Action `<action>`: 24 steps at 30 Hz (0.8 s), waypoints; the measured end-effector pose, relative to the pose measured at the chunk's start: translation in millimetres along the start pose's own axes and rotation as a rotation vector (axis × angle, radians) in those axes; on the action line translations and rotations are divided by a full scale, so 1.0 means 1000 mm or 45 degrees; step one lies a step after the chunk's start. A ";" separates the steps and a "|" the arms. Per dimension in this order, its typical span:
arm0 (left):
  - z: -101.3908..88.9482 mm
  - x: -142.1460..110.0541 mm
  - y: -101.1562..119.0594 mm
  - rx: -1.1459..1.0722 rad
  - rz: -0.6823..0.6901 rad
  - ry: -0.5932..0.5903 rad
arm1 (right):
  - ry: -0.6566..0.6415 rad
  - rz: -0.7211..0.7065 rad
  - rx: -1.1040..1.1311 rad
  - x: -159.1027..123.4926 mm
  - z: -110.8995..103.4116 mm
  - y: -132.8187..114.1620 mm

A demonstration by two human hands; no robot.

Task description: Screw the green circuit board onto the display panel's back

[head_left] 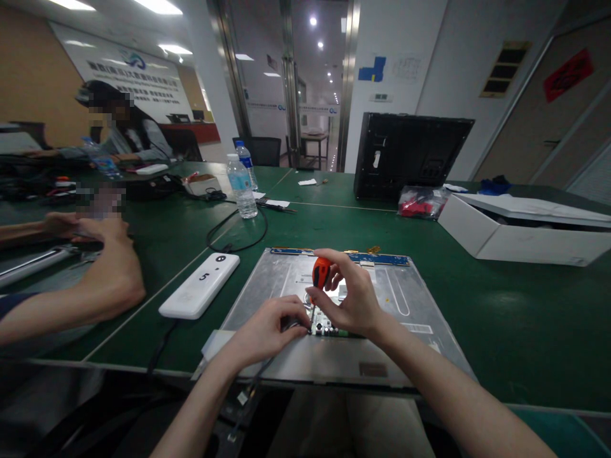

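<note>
Screwdriver (321, 272) upright, inside panel's (405, 302) edges.

A flat panel (401, 353) of dull grey metal, smooth with a soft sheen, lies on a matt, smooth green tabletop (496, 305). The screwdriver handle (321, 272) looks like orange and black plastic. A white power bank (199, 287) has a smooth, slightly glossy plastic shell. The water bottle (242, 187) is clear, shiny plastic. The monitor back (410, 152) is black plastic with a low sheen; the open box (529, 232) looks like smooth, matt white card.
</note>
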State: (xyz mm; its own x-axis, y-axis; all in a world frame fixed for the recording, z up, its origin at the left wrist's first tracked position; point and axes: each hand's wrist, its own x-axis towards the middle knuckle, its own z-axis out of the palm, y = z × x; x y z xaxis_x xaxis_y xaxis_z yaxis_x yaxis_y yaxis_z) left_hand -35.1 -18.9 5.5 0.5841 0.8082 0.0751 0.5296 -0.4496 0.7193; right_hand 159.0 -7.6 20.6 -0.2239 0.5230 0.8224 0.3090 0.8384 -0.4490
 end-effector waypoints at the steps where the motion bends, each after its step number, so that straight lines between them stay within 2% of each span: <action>1: 0.000 0.000 0.000 0.007 -0.002 0.000 | 0.001 -0.005 -0.028 0.001 0.000 0.000; 5: 0.000 0.000 0.002 0.007 -0.004 -0.003 | -0.013 -0.006 -0.086 0.002 -0.001 0.000; 11: 0.000 -0.001 -0.001 -0.004 -0.014 -0.017 | -0.003 0.030 0.052 -0.001 0.001 -0.002; 14: 0.000 -0.001 -0.001 0.020 -0.014 -0.014 | 0.037 -0.005 0.007 0.001 0.001 0.000; 20: 0.000 0.000 -0.001 0.010 0.009 -0.014 | -0.080 0.023 0.009 0.002 -0.001 0.000; 24: 0.000 0.000 -0.003 0.000 0.016 -0.026 | -0.085 0.033 0.084 0.000 0.001 0.000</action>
State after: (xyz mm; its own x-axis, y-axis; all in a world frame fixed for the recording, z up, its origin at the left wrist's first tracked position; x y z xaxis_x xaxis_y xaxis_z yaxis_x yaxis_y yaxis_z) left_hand -37.0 -17.6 2.9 0.6029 0.7948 0.0700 0.5221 -0.4593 0.7186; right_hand 158.4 -8.1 20.4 -0.2783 0.5518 0.7862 0.2546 0.8316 -0.4936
